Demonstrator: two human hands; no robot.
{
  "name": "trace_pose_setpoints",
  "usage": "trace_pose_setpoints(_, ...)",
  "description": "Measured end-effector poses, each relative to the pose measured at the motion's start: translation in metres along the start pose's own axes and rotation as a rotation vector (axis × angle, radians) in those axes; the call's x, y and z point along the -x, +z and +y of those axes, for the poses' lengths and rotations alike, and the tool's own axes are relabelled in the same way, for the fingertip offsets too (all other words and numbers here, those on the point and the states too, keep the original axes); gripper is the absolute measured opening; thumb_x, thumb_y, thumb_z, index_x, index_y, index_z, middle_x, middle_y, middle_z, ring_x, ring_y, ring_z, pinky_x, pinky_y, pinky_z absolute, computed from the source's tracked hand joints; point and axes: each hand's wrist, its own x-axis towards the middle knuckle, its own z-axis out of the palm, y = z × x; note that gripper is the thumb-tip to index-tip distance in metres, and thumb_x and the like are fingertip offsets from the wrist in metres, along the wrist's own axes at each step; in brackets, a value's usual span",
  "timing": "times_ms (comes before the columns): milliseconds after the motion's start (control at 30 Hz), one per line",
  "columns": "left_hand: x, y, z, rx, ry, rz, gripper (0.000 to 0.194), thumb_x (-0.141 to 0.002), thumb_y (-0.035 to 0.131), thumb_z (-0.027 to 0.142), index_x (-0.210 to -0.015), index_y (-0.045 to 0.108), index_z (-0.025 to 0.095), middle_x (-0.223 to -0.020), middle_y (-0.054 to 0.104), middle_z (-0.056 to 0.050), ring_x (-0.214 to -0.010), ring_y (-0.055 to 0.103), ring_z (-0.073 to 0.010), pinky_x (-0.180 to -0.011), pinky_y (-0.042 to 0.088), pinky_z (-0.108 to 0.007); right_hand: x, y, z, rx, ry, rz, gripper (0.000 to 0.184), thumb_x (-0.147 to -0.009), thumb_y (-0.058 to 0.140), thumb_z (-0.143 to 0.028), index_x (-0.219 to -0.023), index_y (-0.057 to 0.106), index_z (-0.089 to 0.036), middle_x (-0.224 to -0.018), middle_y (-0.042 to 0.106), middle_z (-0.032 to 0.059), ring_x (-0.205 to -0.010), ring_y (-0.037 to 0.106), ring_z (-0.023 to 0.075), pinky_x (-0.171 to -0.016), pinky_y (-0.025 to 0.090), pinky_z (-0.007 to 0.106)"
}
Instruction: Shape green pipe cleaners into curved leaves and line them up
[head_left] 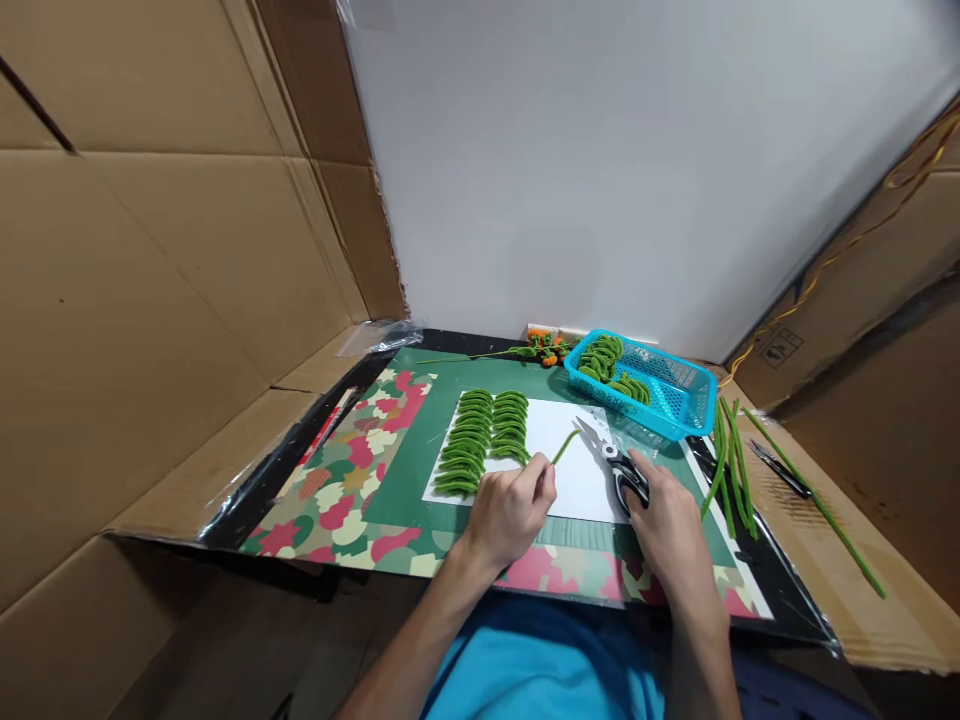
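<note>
My left hand [516,502] pinches a short green pipe cleaner [566,446], whose free end points up and right toward the scissors. Black-handled scissors [609,455] are gripped in my right hand [664,515], their blades pointing up and left, close to the pipe cleaner's tip. To the left of the held piece, curved green pipe-cleaner pieces lie in two stacked columns, a longer left column [465,440] and a shorter right column [510,425]. Both columns rest on a white sheet [577,490]. My fingers partly hide the lower end of the right column.
A blue plastic basket [675,375] with bent green pieces [600,358] stands at the back right. Long green pipe cleaners [735,470] lie right of my right hand, near a dark-handled tool [780,468]. Orange flowers [547,345] lie behind. Cardboard walls [187,250] flank the table.
</note>
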Motion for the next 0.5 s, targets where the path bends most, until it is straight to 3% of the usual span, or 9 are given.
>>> trace_pose_setpoints(100,0.003,0.0,0.002,0.022,0.016,-0.036,0.023,-0.106,0.048,0.02,-0.085,0.059,0.023,-0.057,0.061,0.005,-0.049,0.062,-0.016,-0.055,0.031,-0.03,0.0,0.0,0.0,0.005,-0.016,0.011,0.035,-0.101,0.056,-0.025,-0.128,0.076,-0.017,-0.108,0.074,0.0158,-0.095,0.073,0.0335,-0.08,0.053,0.04)
trace_pose_setpoints(200,0.005,-0.001,0.004,0.047,0.04,-0.072,0.025,-0.107,0.047,0.021,-0.084,0.058,0.023,-0.057,0.062,0.005,-0.05,0.063,-0.0155,-0.055,0.032,-0.029,0.0,-0.005,-0.006,-0.078,-0.058,0.085,0.029,-0.102,0.057,-0.031,-0.116,0.08,-0.019,-0.106,0.074,0.0153,-0.098,0.07,0.0344,-0.084,0.053,0.042)
trace_pose_setpoints(267,0.005,-0.002,0.005,0.063,0.059,-0.092,0.027,-0.109,0.046,0.023,-0.085,0.059,0.022,-0.057,0.063,0.005,-0.05,0.063,-0.0152,-0.055,0.033,-0.028,0.001,-0.01,-0.014,-0.247,-0.095,0.129,0.03,-0.104,0.058,-0.035,-0.117,0.08,-0.02,-0.111,0.076,0.0145,-0.104,0.07,0.0338,-0.089,0.054,0.043)
trace_pose_setpoints(367,0.005,-0.002,0.003,0.078,0.075,-0.106,0.03,-0.112,0.044,0.026,-0.086,0.06,0.022,-0.059,0.064,0.004,-0.051,0.064,-0.0155,-0.055,0.034,-0.028,0.004,-0.015,-0.03,-0.595,-0.13,0.08,0.03,-0.104,0.061,-0.041,-0.121,0.078,-0.023,-0.118,0.078,0.0118,-0.107,0.073,0.0291,-0.09,0.057,0.04)
trace_pose_setpoints(500,0.006,-0.001,0.0,0.094,0.088,-0.105,0.034,-0.114,0.041,0.028,-0.086,0.059,0.022,-0.06,0.064,0.004,-0.051,0.066,-0.0153,-0.055,0.036,-0.026,0.009,-0.01,-0.043,-0.896,-0.047,0.109,0.026,-0.098,0.072,-0.043,-0.112,0.081,-0.022,-0.109,0.081,0.0102,-0.096,0.076,0.0258,-0.085,0.061,0.037)
